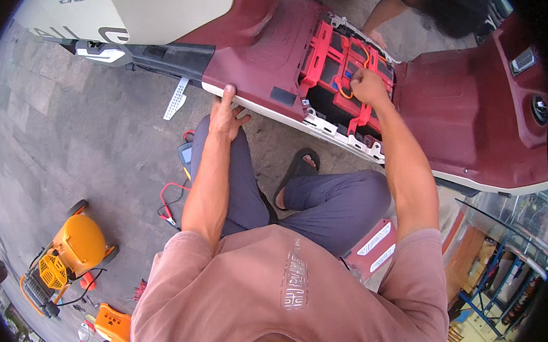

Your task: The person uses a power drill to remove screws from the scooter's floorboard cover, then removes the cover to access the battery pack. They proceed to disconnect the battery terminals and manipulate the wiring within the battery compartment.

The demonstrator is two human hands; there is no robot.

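Note:
A maroon and white electric scooter (260,64) lies across the top of the view, its floor compartment uncovered. Red frame bars and dark battery blocks (332,69) fill that opening. My right hand (370,87) is over the compartment, fingers closed in a pinch beside an orange cable (345,94) and a small blue piece (348,74). What the fingertips hold is hidden. My left hand (223,118) rests against the scooter's white side edge (253,104), thumb on the trim and the other fingers loosely apart below it.
Another person (440,0) crouches across the scooter, a hand by the compartment's far edge. By my left leg lie a meter (185,153) and red clip leads (167,210). An orange wheeled compressor (79,245) stands left. A maroon panel (375,250) lies beside my right knee.

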